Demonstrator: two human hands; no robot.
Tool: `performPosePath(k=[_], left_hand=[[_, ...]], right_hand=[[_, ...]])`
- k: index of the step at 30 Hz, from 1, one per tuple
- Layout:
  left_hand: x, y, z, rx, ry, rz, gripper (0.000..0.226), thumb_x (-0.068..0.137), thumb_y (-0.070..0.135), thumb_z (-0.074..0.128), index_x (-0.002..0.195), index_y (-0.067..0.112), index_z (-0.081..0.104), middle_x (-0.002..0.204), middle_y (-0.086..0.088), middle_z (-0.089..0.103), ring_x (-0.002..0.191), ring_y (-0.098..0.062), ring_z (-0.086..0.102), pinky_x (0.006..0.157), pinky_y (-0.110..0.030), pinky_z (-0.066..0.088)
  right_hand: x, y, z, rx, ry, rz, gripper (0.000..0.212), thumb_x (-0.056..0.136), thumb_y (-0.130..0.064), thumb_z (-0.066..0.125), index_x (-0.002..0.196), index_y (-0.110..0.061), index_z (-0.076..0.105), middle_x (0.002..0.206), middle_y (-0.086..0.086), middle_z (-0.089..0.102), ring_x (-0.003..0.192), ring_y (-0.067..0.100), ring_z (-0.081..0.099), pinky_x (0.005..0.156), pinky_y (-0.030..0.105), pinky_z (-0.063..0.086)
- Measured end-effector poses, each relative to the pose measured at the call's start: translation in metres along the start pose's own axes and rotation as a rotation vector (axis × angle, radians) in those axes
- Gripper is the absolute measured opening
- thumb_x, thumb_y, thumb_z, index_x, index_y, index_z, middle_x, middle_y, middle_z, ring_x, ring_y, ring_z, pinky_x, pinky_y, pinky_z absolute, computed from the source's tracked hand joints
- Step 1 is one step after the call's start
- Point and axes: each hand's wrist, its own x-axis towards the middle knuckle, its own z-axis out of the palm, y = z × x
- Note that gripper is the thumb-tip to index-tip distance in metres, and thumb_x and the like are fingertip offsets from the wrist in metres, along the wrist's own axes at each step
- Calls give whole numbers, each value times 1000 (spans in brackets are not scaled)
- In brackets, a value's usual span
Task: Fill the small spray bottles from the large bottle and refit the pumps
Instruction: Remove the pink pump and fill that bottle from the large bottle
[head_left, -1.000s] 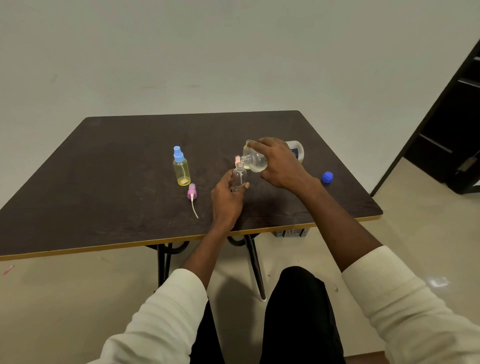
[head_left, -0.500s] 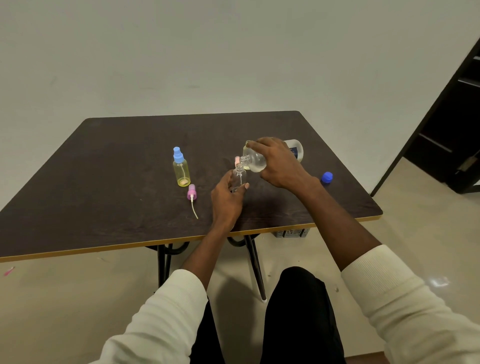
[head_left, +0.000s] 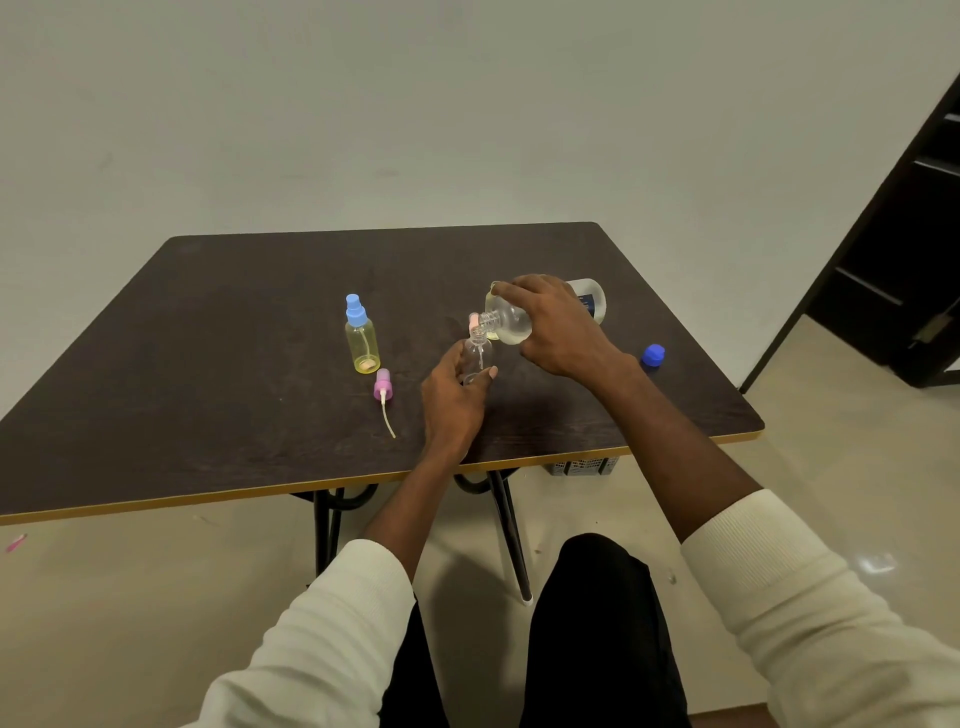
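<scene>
On the dark table (head_left: 234, 312), near its front edge, left hand (head_left: 452, 400) grips a small clear bottle (head_left: 478, 356) upright, fingers (head_left: 488, 372) curled round its lower body. Right hand (head_left: 558, 327) holds the large bottle (head_left: 511, 325) tipped on its side, fingers wrapped over its body, neck at the small bottle's mouth. Versus the earlier frames almost nothing differs: same pour pose, both hands in the same spots, large bottle at about the same tilt. Filled yellow spray bottle (head_left: 362, 338) with blue pump stands to the left; loose pink pump (head_left: 383, 387) lies just in front of it; blue cap (head_left: 653, 355) sits right of the right wrist, unmoved.
</scene>
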Motion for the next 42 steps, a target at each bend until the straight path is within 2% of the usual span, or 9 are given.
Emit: performPosePath(k=[5, 12, 20, 42], left_hand=[[0, -1, -1, -3, -7, 1, 35, 90, 19, 71, 124, 20, 64, 110, 9, 73, 101, -2, 68, 90, -34, 57], [-1, 1, -1, -1, -7, 13, 34, 90, 17, 71, 124, 19, 64, 107, 9, 73, 98, -1, 68, 88, -30, 57], [-1, 0, -1, -18, -15, 8, 32, 90, 17, 71, 121, 23, 65, 106, 11, 73, 98, -3, 69, 89, -37, 58], [0, -2, 0, 1, -14, 17, 34, 90, 20, 70, 122, 23, 64, 106, 11, 72, 98, -5, 68, 88, -41, 58]], right_hand=[[0, -1, 0, 1, 11, -11, 73, 75, -11, 77, 141, -21, 47, 139, 7, 51, 132, 27, 40, 111, 46, 29], [-1, -2, -2, -1, 11, -14, 72, 76, -10, 77, 140, -19, 47, 139, 8, 51, 132, 28, 40, 112, 44, 28], [-1, -3, -3, -7, -2, -12, 72, 76, -10, 77, 141, -19, 47, 140, 8, 50, 133, 28, 40, 112, 46, 27], [0, -5, -6, -16, -1, -20, 73, 75, -7, 77, 141, -17, 47, 140, 10, 50, 133, 30, 40, 112, 45, 28]])
